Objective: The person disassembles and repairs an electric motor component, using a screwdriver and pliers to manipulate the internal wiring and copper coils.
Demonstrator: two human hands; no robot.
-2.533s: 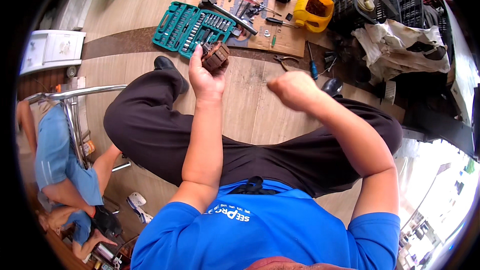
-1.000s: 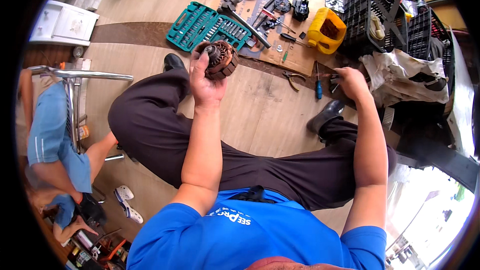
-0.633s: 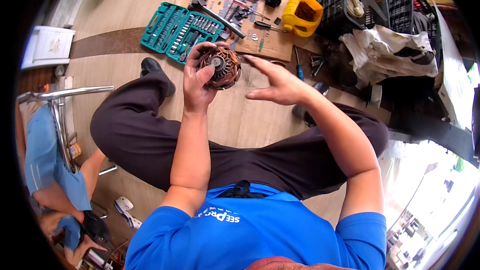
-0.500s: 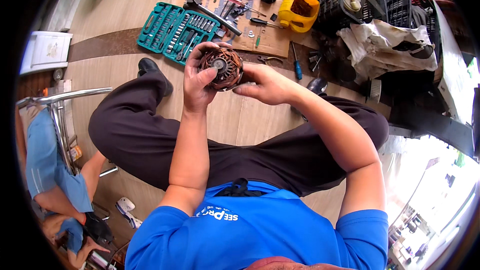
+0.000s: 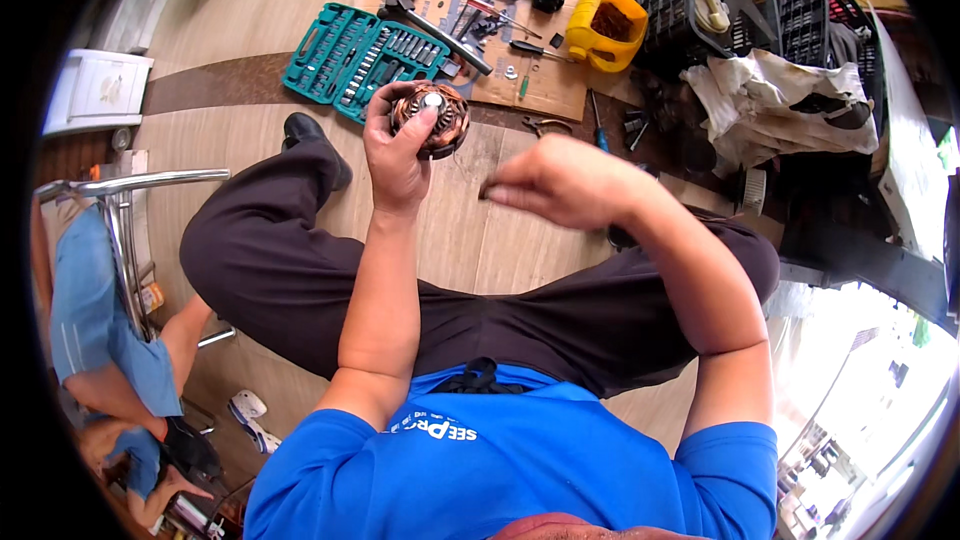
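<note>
My left hand (image 5: 396, 165) is closed around a round, copper-wound motor armature (image 5: 450, 127), holding it up in front of my spread knees. The thumb lies across its face beside the bright metal shaft end (image 5: 432, 100). To the right, apart from the armature, my right hand (image 5: 575, 183) hovers over the floor, slightly smeared by motion. Its fingers are curled and pinched together, with something small and dark at their tips that I cannot make out. Beyond my left hand, an open green socket set (image 5: 350, 65) lies on the floor.
Cardboard (image 5: 545, 90) beyond my hands bears a hammer (image 5: 440, 32), screwdrivers and loose motor parts. A cut yellow jug (image 5: 605, 28) and black crates (image 5: 690, 0) stand at the far right. A blue-handled screwdriver (image 5: 600, 130) lies nearer. Another person's leg (image 5: 110, 320) shows at left.
My right hand has drawn away from the armature to the right, its fingers now pinched. The left hand still holds the armature, slightly shifted and tilted, with the shaft end brighter.
</note>
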